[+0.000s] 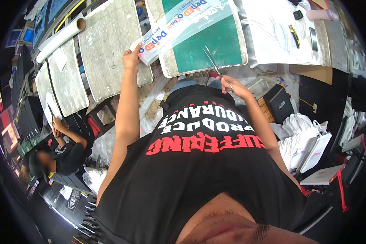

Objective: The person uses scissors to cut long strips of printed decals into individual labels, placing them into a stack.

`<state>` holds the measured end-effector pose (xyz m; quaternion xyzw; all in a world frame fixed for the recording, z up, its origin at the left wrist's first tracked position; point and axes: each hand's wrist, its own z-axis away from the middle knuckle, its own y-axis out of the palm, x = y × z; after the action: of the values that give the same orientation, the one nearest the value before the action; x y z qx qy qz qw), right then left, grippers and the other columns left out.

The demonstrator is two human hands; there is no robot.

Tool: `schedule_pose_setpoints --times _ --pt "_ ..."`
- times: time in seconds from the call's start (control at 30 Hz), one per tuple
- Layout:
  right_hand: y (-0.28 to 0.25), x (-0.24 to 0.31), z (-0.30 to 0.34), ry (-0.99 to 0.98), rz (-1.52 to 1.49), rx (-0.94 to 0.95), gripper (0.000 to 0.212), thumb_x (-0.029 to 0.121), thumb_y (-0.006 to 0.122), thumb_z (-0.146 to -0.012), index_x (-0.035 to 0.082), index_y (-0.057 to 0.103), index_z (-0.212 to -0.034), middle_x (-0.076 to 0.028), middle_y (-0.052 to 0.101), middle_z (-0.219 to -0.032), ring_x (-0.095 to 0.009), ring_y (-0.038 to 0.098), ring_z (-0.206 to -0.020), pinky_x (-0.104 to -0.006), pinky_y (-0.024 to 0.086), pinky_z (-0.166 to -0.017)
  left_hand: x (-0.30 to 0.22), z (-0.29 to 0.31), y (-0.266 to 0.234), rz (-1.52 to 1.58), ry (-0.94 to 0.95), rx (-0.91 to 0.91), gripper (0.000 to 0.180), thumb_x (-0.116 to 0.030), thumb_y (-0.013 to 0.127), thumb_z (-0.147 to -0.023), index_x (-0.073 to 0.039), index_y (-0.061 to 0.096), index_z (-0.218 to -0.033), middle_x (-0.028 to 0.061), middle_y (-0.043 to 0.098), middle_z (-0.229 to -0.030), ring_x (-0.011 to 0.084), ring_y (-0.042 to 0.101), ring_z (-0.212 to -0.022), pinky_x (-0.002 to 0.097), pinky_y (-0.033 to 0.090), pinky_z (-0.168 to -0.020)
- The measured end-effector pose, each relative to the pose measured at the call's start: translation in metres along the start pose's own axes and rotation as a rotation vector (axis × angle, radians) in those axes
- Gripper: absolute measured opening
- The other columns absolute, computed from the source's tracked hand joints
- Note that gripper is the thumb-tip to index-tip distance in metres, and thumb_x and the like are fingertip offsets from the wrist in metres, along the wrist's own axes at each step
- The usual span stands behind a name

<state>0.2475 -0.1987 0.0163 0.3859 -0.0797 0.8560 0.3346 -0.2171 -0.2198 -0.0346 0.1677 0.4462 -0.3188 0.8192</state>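
The left hand (pixel 132 58) pinches one end of the strip (pixel 162 37), which runs forward and right from that grip over the mat (pixel 223 49). The right hand (pixel 235 86) grasps the scissors (pixel 216 69), blades ahead of its fingers.

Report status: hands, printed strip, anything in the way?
Left hand pinching printed strip. Right hand holding scissors. Strip slanting across green mat. Nothing seen between strip and scissors.

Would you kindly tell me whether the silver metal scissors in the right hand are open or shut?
Slightly open: the silver metal scissors show a narrow gap between their blade tips, seen against the green rectangular mat.
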Motion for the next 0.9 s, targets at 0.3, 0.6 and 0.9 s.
schedule_pose_setpoints --times 0.3,0.6,0.9 --pt "0.003 0.022 -0.027 0.017 -0.117 -0.089 0.07 0.062 0.053 -0.091 0.001 0.054 -0.126 -0.001 0.051 -0.072 -0.011 0.054 -0.065 -0.0255 0.045 -0.061 0.01 0.013 0.022 -0.119 0.136 0.085 0.06 0.008 0.079 -0.071 0.007 0.049 -0.122 0.0165 0.065 -0.104 0.0211 0.066 -0.088 0.0308 0.055 -0.08" --pt "0.012 0.026 -0.032 0.021 -0.078 -0.101 0.071 0.066 0.046 -0.092 0.005 0.054 -0.128 -0.001 0.051 -0.075 -0.012 0.056 -0.067 -0.0256 0.046 -0.064 0.003 -0.007 -0.006 -0.129 0.068 0.21 0.049 0.004 0.083 -0.068 0.004 0.058 -0.11 0.0124 0.068 -0.093 0.0174 0.066 -0.076 0.0301 0.056 -0.068" --pt "-0.013 0.027 -0.025 0.032 -0.131 0.02 0.077 0.071 0.048 -0.088 0.002 0.056 -0.122 -0.003 0.054 -0.068 -0.013 0.058 -0.06 -0.0239 0.045 -0.056 0.0 -0.009 -0.009 -0.114 -0.064 0.171 0.032 0.002 0.075 -0.079 0.005 0.058 -0.107 0.0117 0.068 -0.09 0.0187 0.067 -0.076 0.0324 0.056 -0.068"
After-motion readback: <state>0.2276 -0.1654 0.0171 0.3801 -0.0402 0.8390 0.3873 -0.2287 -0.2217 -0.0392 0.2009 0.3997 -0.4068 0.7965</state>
